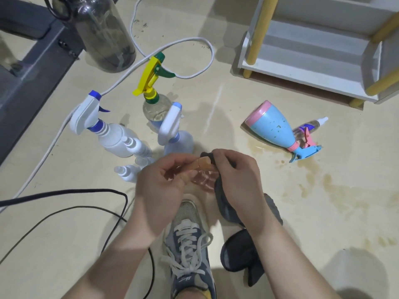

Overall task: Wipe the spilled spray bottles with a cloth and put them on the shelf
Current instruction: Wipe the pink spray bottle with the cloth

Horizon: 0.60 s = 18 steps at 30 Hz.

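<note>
Bottle (pixel 203 180) pinched by left fingers (pixel 170 164), cloth (pixel 226 205) against it.

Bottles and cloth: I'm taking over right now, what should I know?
Left hand holds a small clear bottle; right hand presses the cloth on its cap.
Other bottles stand on the floor, left.
A blue bottle and a thin one lie in the spill.
No bottle shows on the shelf.
Left: finish this one, wipe the two lying ones, shelve them all.

grey cloth (pixel 224 205), blue-pink bottle (pixel 274 130), seemingly tan cap (pixel 204 164)
</note>
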Each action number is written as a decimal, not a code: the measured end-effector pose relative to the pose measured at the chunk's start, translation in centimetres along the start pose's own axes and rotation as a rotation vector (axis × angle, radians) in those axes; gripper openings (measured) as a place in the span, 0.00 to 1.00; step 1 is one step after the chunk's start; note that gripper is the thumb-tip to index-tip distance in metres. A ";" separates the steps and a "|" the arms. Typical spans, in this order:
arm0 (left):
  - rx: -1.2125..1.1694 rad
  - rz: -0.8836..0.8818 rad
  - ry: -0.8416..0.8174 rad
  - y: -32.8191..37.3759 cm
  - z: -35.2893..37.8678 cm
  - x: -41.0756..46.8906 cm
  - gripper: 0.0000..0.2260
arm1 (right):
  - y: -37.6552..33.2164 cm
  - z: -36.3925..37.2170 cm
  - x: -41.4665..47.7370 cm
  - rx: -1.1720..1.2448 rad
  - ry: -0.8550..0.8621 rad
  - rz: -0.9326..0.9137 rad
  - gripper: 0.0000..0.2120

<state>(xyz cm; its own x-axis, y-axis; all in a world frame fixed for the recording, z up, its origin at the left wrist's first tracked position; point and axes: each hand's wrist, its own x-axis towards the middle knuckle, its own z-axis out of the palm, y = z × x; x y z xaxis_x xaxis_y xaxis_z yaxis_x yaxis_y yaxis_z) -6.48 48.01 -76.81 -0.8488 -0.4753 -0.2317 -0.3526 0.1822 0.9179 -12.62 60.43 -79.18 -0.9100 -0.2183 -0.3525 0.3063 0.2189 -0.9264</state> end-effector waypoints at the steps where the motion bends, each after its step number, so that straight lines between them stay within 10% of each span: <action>1: -0.027 -0.009 -0.014 0.0 -0.3 0.2 0.15 | -0.3 0.3 -0.7 0.028 0.033 -0.044 0.12; 5: -0.099 -0.030 -0.054 0.4 -0.8 0.3 0.13 | -1.0 1.7 -3.9 0.238 -0.092 -0.035 0.15; 11: -0.141 -0.061 0.022 -0.6 -2.7 0.2 0.14 | 1.7 3.3 -2.1 -0.095 -0.080 -0.274 0.20; 18: -0.114 -0.066 0.092 -1.7 -3.3 -0.1 0.16 | 1.3 2.4 -0.3 -0.106 -0.052 -0.063 0.18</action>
<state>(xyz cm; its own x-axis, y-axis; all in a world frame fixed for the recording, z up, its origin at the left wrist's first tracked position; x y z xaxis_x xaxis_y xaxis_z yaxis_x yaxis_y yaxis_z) -4.49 44.92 -77.32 -0.7834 -0.5611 -0.2674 -0.3551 0.0509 0.9334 -11.31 58.46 -80.58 -0.9099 -0.2836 -0.3029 0.2153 0.3015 -0.9289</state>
